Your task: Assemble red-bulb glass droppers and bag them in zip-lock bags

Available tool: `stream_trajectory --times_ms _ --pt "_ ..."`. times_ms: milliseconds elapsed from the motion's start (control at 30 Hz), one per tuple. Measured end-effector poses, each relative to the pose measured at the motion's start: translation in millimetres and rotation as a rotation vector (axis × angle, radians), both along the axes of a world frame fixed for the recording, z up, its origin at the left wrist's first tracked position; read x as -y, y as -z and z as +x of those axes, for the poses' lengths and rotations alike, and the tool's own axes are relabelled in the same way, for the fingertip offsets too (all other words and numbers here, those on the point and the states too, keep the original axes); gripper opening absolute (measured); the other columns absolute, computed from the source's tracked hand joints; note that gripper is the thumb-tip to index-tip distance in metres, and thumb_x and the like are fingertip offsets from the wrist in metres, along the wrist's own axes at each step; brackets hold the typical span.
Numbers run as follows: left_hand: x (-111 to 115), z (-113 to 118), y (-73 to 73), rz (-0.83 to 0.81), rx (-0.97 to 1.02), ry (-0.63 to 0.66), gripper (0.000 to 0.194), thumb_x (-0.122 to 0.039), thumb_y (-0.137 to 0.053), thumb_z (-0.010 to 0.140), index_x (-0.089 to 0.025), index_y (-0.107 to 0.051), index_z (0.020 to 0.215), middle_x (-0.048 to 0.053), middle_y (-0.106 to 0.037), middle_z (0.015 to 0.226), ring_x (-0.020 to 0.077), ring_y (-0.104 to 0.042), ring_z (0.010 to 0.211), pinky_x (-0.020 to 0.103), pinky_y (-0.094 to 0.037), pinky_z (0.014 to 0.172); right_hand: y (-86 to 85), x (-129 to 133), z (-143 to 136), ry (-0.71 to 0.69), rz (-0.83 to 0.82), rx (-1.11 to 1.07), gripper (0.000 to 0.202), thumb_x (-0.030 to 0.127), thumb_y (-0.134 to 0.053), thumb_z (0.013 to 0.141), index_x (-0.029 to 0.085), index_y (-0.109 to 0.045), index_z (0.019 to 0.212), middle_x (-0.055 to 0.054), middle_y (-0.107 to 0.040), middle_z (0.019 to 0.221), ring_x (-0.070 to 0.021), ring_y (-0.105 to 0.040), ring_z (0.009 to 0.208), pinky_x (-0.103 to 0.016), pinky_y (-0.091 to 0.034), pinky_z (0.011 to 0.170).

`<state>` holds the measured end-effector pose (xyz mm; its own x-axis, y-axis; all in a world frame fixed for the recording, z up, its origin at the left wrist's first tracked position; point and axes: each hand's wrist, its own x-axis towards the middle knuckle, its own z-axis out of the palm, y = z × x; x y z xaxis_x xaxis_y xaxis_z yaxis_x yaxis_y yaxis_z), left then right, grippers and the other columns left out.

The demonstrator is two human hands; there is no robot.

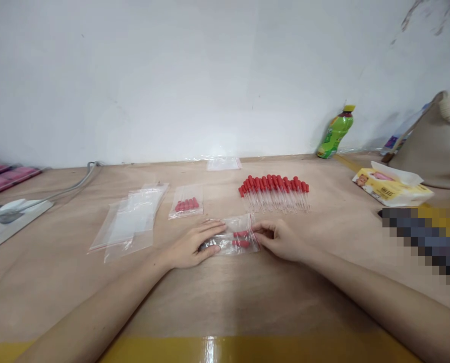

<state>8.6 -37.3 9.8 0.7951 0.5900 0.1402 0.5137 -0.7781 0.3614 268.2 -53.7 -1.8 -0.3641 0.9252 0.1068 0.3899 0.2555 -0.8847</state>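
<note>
A clear zip bag (225, 248) lies on the table in front of me, with two red-bulbed droppers (241, 243) inside; their tubes run toward my left hand. My left hand (194, 244) rests on the bag's left part, fingers stretched out and thumb apart. At the bag's right end, my right hand (280, 239) pinches the edge between thumb and fingers. Just behind stands out a row of several loose droppers (274, 186), red bulbs facing the wall and clear tubes toward me. Another clear bag (186, 212) holding several red bulbs lies left of the row.
Empty zip bags (130, 222) overlap on the left, and one more bag (224, 164) lies by the wall. A power strip (24, 214) with cables sits far left. On the right are a green bottle (334, 133), a tissue pack (393, 189) and a beige bag (429, 146).
</note>
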Motion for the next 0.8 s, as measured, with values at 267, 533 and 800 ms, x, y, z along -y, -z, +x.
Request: stream_trajectory --times_ms 267,533,800 --pt "-5 -2 4.4 0.008 0.007 0.020 0.047 -0.033 -0.044 0.088 -0.026 -0.034 0.133 0.005 -0.035 0.138 0.0213 -0.031 0.128 0.045 -0.023 0.107 -27.6 -62 2 0.385 0.393 0.561 0.017 0.027 -0.052 0.075 0.018 -0.065 0.070 -0.005 -0.065 0.079 -0.0160 -0.058 0.075 -0.025 -0.041 0.064" --pt "-4 -2 4.0 0.005 0.021 0.027 0.047 -0.033 -0.044 0.087 -0.025 -0.036 0.133 0.005 -0.036 0.138 0.0215 -0.031 0.128 0.044 -0.024 0.107 -33.8 -99 -55 0.543 0.203 0.872 0.025 0.025 -0.052 0.077 0.011 -0.064 0.094 -0.017 -0.063 0.094 -0.0271 -0.060 0.087 -0.033 -0.044 0.068" --pt "-5 -2 3.7 0.028 0.015 0.035 0.046 -0.034 -0.043 0.088 -0.025 -0.035 0.133 0.006 -0.036 0.138 0.0214 -0.032 0.128 0.045 -0.024 0.106 -35.2 -107 -68 0.541 0.103 0.827 0.020 0.009 -0.051 0.074 0.008 -0.066 0.087 -0.020 -0.064 0.093 -0.0278 -0.061 0.087 -0.034 -0.045 0.069"
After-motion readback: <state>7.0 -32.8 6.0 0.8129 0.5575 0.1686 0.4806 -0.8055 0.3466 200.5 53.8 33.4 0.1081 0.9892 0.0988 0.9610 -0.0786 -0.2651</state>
